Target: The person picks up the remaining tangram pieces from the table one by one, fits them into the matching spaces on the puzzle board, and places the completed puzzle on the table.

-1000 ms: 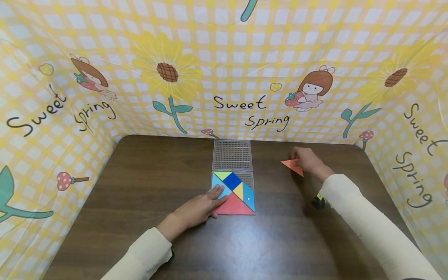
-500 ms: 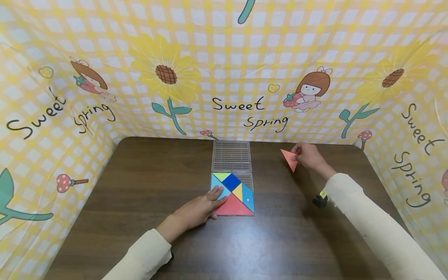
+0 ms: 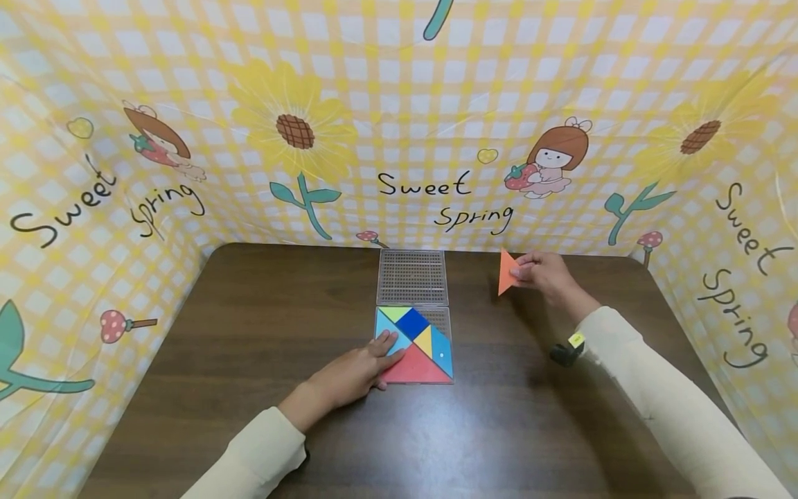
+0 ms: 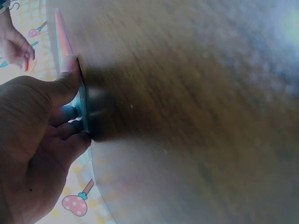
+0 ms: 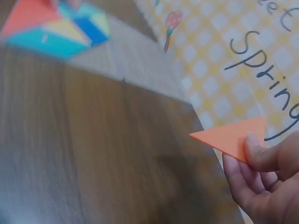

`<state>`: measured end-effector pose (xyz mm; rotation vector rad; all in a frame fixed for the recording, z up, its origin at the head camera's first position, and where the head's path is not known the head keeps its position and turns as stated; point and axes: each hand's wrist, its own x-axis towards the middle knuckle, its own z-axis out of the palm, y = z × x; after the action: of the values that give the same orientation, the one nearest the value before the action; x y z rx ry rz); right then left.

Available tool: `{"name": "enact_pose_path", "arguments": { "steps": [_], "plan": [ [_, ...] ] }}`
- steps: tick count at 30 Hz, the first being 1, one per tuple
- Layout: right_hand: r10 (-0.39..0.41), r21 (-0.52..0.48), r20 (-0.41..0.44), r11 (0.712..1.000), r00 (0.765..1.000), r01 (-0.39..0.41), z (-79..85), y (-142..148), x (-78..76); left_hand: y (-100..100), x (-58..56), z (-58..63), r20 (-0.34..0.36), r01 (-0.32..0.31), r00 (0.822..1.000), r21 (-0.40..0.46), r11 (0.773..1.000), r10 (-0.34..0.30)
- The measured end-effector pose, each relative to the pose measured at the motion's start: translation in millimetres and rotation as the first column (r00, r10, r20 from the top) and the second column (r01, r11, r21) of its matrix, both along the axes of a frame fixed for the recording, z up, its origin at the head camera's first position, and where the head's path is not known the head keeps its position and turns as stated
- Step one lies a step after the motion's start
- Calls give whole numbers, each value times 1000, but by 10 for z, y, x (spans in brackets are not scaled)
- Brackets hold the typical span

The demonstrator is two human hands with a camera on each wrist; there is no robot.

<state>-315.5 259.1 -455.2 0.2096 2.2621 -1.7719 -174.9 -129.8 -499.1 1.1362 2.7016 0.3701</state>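
My right hand (image 3: 547, 278) pinches an orange triangular tangram piece (image 3: 506, 273) between thumb and fingers, raised above the table at the back right. In the right wrist view the thumb lies on the face of the triangle (image 5: 224, 134). My left hand (image 3: 348, 374) holds the near left corner of a clear tangram case (image 3: 443, 319), some fingers over the light blue triangle (image 3: 387, 326). Also lying in the case are a red triangle (image 3: 416, 367), a dark blue square (image 3: 413, 324), a yellow triangle (image 3: 424, 339), a green triangle (image 3: 395, 312) and a blue parallelogram (image 3: 441, 351). Mesh shows at its far right corner.
The clear lid (image 3: 413, 277) lies flat behind the case, near the back cloth (image 3: 349, 229). The brown wooden table (image 3: 280, 291) reaches the printed cloth walls. A small dark device (image 3: 566, 353) hangs by my right wrist.
My right hand has shifted slightly left and turned the orange triangle, which now stands more upright and farther back. The left hand and the case have stayed in place.
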Motion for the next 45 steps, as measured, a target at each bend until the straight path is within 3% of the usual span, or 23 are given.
{"name": "enact_pose_path", "arguments": {
  "steps": [3, 7, 16, 26, 45],
  "plan": [
    [-2, -88, 60, 996, 998, 7, 10, -27, 9, 0, -3, 12, -1, 1, 1000, -2, 1000, -1],
    [24, -113, 88, 993, 996, -14, 1, -60, 14, -1, -5, 23, 2, -3, 1000, -1, 1000, 3],
    [60, -94, 61, 994, 996, -54, 0, -191, 63, -6, -2, 6, 9, -10, 1000, -6, 1000, 10],
    [81, -144, 60, 987, 995, -72, -32, -382, 113, -2, 9, 8, 0, -10, 1000, -15, 1000, 10],
    [111, -14, 83, 994, 990, -110, -71, -730, 131, 3, 2, -1, 7, -17, 1000, -18, 1000, 17]
  ]
}}
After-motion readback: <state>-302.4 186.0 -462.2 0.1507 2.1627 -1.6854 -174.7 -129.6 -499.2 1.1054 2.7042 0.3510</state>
